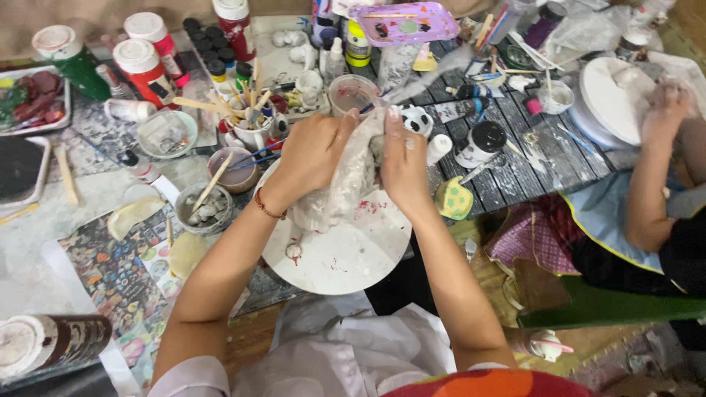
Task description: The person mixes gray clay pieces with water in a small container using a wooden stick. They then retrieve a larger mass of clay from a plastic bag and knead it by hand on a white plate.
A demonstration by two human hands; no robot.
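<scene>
Over the round white turntable [346,257] at the near edge of the desk [44,220], both of the person's hands clasp a crumpled clear plastic bag [346,184] holding something pale. The left hand [312,154] is curled around the bag's left side, fingers folded in, a red beaded bracelet [266,206] at the wrist. The right hand [404,162] grips the right side, fingers wrapped over the top. What sits inside the bag is hard to make out through the wrinkled plastic. A neighbouring person's hand [665,103] rests on another white turntable [610,103] at the far right, blurred; that person's body is cut off by the frame. Just left of the near turntable stands a small bowl [204,209] with a stick in it, and beyond it a cup of brushes [250,121]. Farther back stand red-and-white paint bottles [143,62] and a purple palette tray [403,22]. Paint smears and printed paper cover the desk.
</scene>
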